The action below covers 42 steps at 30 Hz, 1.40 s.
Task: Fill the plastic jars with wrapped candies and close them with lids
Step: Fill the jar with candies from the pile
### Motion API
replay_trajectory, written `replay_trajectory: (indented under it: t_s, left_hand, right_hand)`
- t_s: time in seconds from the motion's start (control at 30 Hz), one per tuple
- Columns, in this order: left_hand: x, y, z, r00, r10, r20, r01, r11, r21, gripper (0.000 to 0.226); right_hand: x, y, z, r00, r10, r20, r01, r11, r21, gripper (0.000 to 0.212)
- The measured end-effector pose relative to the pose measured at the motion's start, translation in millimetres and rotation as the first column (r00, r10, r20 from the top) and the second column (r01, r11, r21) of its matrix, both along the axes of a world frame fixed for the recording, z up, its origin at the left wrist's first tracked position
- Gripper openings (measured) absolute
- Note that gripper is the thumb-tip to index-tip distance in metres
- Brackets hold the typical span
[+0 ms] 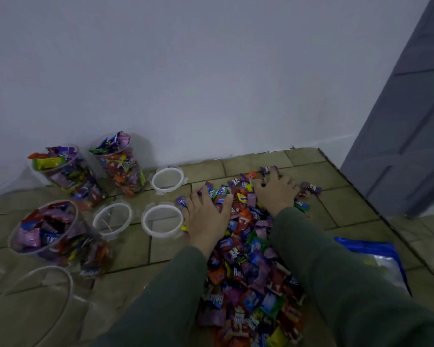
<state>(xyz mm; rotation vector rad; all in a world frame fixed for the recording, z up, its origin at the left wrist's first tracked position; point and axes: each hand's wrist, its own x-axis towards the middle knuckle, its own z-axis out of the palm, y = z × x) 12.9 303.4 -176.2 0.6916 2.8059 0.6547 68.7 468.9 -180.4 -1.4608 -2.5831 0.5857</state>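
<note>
Both my hands lie flat, fingers spread, gripping nothing, on the far end of the candy pile [248, 259], left hand [206, 216] nearer the empty jar [39, 296] at my near left, so the scoop must travel left and back toward me.

Both my arms stretched forward in green sleeves, my left hand [206, 216] palm down with fingers spread flat, my right hand [276, 194] palm down further ahead, fingertips slightly curled
</note>
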Motion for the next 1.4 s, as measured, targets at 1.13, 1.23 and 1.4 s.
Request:
replay_trajectory:
  t_s: [1.13, 1.23, 1.4]
  left_hand:
    - [-29.7, 49.1, 0.5, 0.981, -0.194, -0.011, 0.191, 0.976, -0.103, 0.071]
    - [-28.4, 46.6, -4.4, 0.975, -0.219, -0.035, 0.218, 0.976, -0.026, 0.052]
    - [-14.7, 42.5, 1.4, 0.985, -0.155, -0.081, 0.155, 0.988, -0.011, 0.034]
  right_hand:
    - [-16.2, 27.0, -7.6, 0.892, 0.424, 0.156, -0.447, 0.879, 0.165, 0.064]
    - [-14.9, 21.5, -7.9, 0.864, 0.499, 0.075, -0.502, 0.837, 0.216, 0.054]
    - [-13.0, 8.2, -3.1, 0.836, 0.546, -0.049, -0.523, 0.821, 0.228, 0.039]
